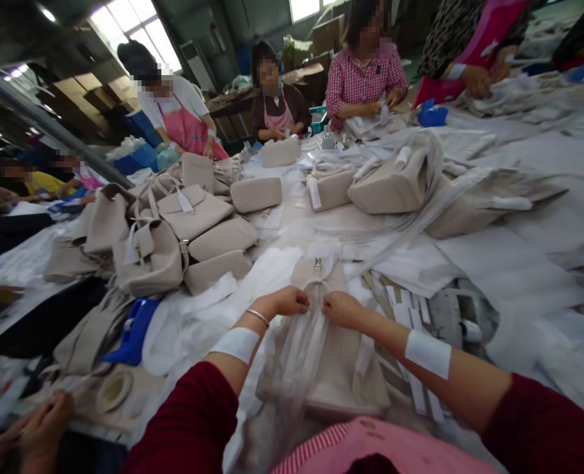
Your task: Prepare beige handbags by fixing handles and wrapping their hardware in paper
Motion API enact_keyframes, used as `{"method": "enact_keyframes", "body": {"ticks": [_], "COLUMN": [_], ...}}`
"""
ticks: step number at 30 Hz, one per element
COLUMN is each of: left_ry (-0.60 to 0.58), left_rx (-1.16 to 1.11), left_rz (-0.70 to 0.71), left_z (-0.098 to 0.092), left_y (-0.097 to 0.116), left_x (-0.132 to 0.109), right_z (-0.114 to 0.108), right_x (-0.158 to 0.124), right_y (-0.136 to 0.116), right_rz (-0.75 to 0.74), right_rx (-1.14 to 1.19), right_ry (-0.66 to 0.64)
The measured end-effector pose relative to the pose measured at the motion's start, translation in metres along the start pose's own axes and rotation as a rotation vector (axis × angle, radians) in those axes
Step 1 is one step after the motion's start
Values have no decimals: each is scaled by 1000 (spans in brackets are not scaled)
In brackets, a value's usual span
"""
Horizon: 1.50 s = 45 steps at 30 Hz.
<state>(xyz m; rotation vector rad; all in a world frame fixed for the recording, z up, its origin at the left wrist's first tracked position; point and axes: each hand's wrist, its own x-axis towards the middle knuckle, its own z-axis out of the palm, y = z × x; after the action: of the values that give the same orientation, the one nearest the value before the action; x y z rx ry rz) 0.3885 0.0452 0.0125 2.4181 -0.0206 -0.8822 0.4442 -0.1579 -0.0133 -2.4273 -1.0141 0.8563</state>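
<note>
A beige backpack [358, 375] lies in front of me, its flap with a small metal clasp [318, 263] pointing away. Cloudy plastic film [301, 362] covers straps that run down its middle. At the backpack's top, a thin looped handle [316, 283] arches between my hands. My left hand [292, 301] is closed, pinching the left side of the handle where the film meets it. On the opposite side my right hand [342, 309] is closed in a similar pinch. Blur hides exactly what lies between the fingertips.
Beige bags [193, 210] are piled at left, and more bags [390, 181] stand farther back. A blue tape dispenser [133, 332] and tape roll [114, 390] lie left. Strips [410, 329] lie right. A co-worker's hands [47, 421] are at lower left; several people work across the table.
</note>
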Motion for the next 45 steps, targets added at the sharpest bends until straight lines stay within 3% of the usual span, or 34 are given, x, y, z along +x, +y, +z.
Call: {"method": "enact_keyframes", "body": {"ticks": [4, 12, 18, 23, 27, 31, 34, 37, 39, 41, 45], "left_ry": [22, 95, 166, 269, 349, 416, 376, 291, 287, 322, 383], "left_rx": [14, 130, 199, 178, 90, 12, -87, -224, -271, -305, -400], "left_rz": [-7, -90, -230, -321, -389, -437, -442, -407, -384, -376, -396], "left_z": [0, 23, 22, 36, 41, 38, 40, 45, 49, 50, 49], "left_y": [-6, -2, -5, 5, 8, 4, 4, 10, 15, 19, 19], "left_x": [7, 24, 38, 48, 38, 0, -36, -57, -58, -50, -27], "right_z": [-6, 7, 8, 11, 7, -4, -5, 8, 21, 34, 58], "right_x": [7, 19, 33, 36, 31, 10, -17, -42, -50, -51, -40], "right_y": [-2, -12, -8, -8, -5, 5, 10, 3, -11, -27, -55], "right_rz": [12, 67, 78, 57, 80, 123, 219, 393, 472, 499, 533], "right_rx": [-33, -141, -182, -212, -211, -166, 159, 839, 1258, 1539, 1751], "right_ry": [-49, -102, -106, -96, -70, 39, 41, -236, -433, -543, -552]}}
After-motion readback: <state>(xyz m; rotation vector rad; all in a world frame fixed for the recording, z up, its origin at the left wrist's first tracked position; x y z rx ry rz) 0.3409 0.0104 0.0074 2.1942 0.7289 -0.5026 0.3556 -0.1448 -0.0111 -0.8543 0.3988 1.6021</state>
